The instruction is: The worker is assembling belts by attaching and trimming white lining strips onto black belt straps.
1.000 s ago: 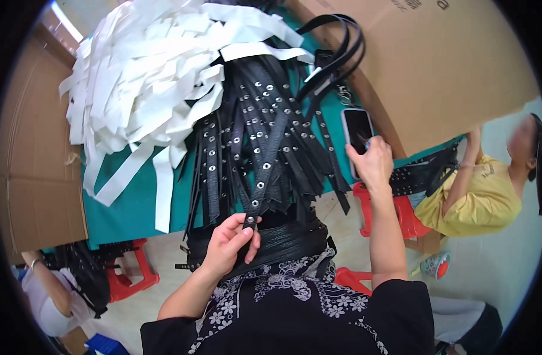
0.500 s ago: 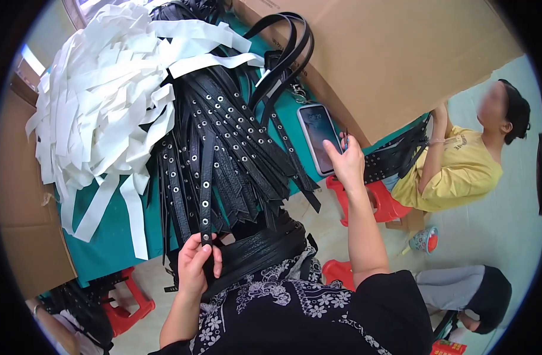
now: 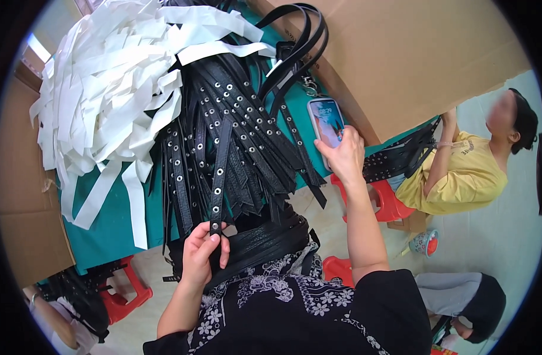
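Note:
Between thumb and fingers, my left hand (image 3: pixel 204 251) pinches the lower end of a black strap (image 3: pixel 219 183) with a row of metal eyelets. This strap lies over a thick bundle of similar eyeleted black straps (image 3: pixel 253 148) that hangs over the table's near edge. My right hand (image 3: pixel 346 152) is closed across the lower part of a phone (image 3: pixel 325 112), thumb at its left edge and fingers over the right side. The phone's screen is lit. A small dark pointed thing with some blue shows at those fingers, mostly hidden. More black straps (image 3: pixel 265 242) lie across my lap.
White fabric strips (image 3: pixel 105 94) are heaped at the left of the green table (image 3: pixel 99 254). Cardboard boxes (image 3: pixel 401 59) stand far right and at left (image 3: pixel 22 225). Black looped straps (image 3: pixel 321 35) arch near the phone. A person in yellow (image 3: pixel 460 177) sits right, by red stools (image 3: pixel 383 198).
My right hand has shifted from the phone's right side to a hold across its lower part. The screen has brightened. My left hand keeps its pinch on the strap.

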